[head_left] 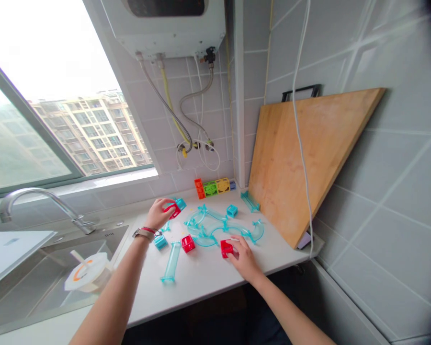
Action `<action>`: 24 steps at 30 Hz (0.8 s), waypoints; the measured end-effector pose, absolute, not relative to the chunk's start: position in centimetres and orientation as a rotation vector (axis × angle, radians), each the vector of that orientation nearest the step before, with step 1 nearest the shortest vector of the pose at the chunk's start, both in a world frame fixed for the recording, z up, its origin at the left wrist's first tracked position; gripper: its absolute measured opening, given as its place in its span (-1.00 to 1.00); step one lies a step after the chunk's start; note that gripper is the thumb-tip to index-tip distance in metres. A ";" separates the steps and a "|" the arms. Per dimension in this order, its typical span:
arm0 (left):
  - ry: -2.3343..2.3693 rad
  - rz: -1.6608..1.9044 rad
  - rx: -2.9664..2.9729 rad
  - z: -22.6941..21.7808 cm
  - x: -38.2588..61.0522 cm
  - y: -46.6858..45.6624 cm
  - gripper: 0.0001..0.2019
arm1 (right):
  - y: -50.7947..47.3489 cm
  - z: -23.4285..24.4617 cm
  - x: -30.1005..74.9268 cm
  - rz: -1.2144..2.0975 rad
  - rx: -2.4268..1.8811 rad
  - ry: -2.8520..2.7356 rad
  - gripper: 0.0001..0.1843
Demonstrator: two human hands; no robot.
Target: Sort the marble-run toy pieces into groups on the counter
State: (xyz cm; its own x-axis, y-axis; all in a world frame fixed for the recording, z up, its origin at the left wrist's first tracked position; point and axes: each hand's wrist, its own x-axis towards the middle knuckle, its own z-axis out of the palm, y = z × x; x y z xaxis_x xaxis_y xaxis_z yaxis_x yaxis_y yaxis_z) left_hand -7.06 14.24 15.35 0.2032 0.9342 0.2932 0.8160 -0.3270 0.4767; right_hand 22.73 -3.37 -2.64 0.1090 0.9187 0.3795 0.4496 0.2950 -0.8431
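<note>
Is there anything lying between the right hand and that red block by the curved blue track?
Nothing visible does. The right hand already has its fingers on the red block, which sits on the white counter beside the curved blue track.

Red blocks point(187, 243): three. Teal blocks point(232, 210): three. Straight teal track pieces point(171, 262): two. Curved teal track pieces point(215, 225): several, joined and overlapping, so the exact number cannot be told. Row of blocks at the wall point(210, 188): four, made up of one orange, one green, one yellow and one blue, the blue only partly seen. Wooden cutting board point(309, 158): one. Tap point(39, 196): one. Sink point(109, 239): one. Wall heater point(165, 28): one.
</note>
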 end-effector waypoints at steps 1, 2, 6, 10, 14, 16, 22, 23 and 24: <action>1.633 0.843 2.206 15.4 -7.1 12.8 -0.56 | -3.4 -2.5 22.8 0.547 -1.324 -1.507 -0.57; 1.582 0.882 2.145 15.3 -7.0 11.1 -0.51 | -3.6 -2.2 22.8 0.531 -1.323 -1.502 -0.58; 1.229 1.226 1.593 12.3 -5.6 2.4 -0.53 | -5.2 -0.6 22.6 0.451 -1.247 -1.423 -0.69; 1.096 1.177 1.247 7.6 -3.5 -5.7 -0.64 | -7.6 0.4 20.7 0.856 -1.097 -1.325 -0.59; 1.063 0.956 1.326 5.3 -2.2 -9.8 -0.71 | -8.3 0.7 18.7 1.422 -0.930 -1.366 -0.29; 1.075 0.942 1.405 5.2 -2.1 -10.3 -0.72 | -7.7 0.9 18.2 1.494 -0.917 -1.449 -0.38; 1.318 1.056 1.648 6.0 -3.7 -6.8 -0.75 | -5.1 0.2 17.6 1.400 -0.992 -1.397 -0.49; 1.365 1.064 1.726 6.1 -4.1 -5.7 -0.74 | -4.8 -0.2 17.6 1.367 -1.017 -1.374 -0.49; 1.410 1.064 1.817 6.2 -4.6 -4.4 -0.72 | -4.7 -0.5 17.5 1.340 -1.033 -1.354 -0.49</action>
